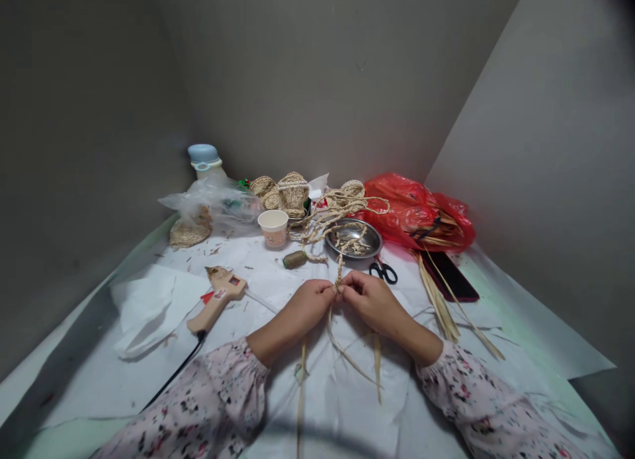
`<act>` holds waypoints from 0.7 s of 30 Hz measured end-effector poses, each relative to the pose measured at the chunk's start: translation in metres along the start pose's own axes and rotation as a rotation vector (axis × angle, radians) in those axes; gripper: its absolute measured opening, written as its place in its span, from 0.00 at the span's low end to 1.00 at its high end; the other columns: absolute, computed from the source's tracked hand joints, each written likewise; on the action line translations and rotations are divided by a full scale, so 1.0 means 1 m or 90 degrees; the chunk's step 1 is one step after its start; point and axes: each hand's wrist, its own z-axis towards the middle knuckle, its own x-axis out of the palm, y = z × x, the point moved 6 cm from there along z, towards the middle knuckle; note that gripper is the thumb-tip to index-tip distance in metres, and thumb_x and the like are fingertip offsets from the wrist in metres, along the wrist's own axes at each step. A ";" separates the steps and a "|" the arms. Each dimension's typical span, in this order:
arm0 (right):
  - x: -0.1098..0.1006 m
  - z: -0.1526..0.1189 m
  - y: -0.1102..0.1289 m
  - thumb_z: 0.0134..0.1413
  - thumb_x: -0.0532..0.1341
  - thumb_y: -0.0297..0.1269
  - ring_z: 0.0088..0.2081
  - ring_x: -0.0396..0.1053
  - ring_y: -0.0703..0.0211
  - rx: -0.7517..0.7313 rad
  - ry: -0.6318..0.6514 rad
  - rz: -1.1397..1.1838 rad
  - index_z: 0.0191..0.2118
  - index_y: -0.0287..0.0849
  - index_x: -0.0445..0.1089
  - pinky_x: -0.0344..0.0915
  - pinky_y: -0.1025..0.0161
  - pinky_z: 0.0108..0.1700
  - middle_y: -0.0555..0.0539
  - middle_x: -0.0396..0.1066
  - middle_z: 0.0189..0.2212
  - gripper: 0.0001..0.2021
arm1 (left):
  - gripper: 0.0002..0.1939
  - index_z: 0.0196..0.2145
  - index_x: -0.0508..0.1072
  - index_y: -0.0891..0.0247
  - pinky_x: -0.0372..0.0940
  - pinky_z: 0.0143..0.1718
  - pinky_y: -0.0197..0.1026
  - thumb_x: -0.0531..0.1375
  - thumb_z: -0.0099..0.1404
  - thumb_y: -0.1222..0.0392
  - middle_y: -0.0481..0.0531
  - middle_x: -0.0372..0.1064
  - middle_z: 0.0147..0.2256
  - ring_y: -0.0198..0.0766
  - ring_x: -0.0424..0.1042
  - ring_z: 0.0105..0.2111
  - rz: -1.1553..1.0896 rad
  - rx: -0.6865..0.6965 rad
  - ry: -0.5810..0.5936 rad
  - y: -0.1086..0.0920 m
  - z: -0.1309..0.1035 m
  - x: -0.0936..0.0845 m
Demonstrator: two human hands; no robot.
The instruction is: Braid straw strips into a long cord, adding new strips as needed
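Observation:
My left hand and my right hand meet at the middle of the table, both closed in a pinch on the lower end of a braided straw cord. From there the cord runs up toward a steel bowl holding straw scraps, and on to a loose tangle of braid behind it. Below my fingers hang loose straw strands, spread out over the white sheet. Just past my right hand lie black-handled scissors. The exact crossing of strands is hidden by my fingertips.
A hot glue gun with its cable lies left. Behind stand a paper cup, a thread spool, wound braid pieces, a clear plastic bag and a blue-capped bottle. At right are a red bag, a phone and straw leaves.

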 end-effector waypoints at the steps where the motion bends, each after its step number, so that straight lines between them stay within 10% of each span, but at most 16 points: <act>1: -0.001 0.000 0.000 0.51 0.56 0.30 0.30 0.67 0.61 0.006 0.001 0.014 0.28 0.40 0.70 0.60 0.65 0.35 0.50 0.72 0.26 0.07 | 0.13 0.22 0.66 0.63 0.41 0.19 0.36 0.55 0.57 0.52 0.40 0.48 0.14 0.30 0.45 0.16 -0.033 -0.020 0.015 0.001 -0.001 0.001; 14: 0.001 0.005 -0.012 0.53 0.58 0.47 0.16 0.53 0.69 0.120 0.073 0.290 0.31 0.39 0.69 0.46 0.70 0.19 0.56 0.59 0.16 0.14 | 0.14 0.26 0.67 0.66 0.35 0.17 0.34 0.60 0.57 0.51 0.38 0.47 0.16 0.24 0.40 0.15 -0.279 -0.047 0.050 -0.006 -0.004 -0.003; 21: -0.045 0.013 0.007 0.55 0.57 0.40 0.34 0.69 0.57 -0.021 -0.121 -0.075 0.33 0.40 0.74 0.62 0.63 0.37 0.46 0.74 0.31 0.11 | 0.14 0.26 0.68 0.66 0.34 0.16 0.33 0.60 0.57 0.51 0.37 0.43 0.15 0.25 0.39 0.15 -0.292 -0.057 0.018 0.001 0.002 -0.011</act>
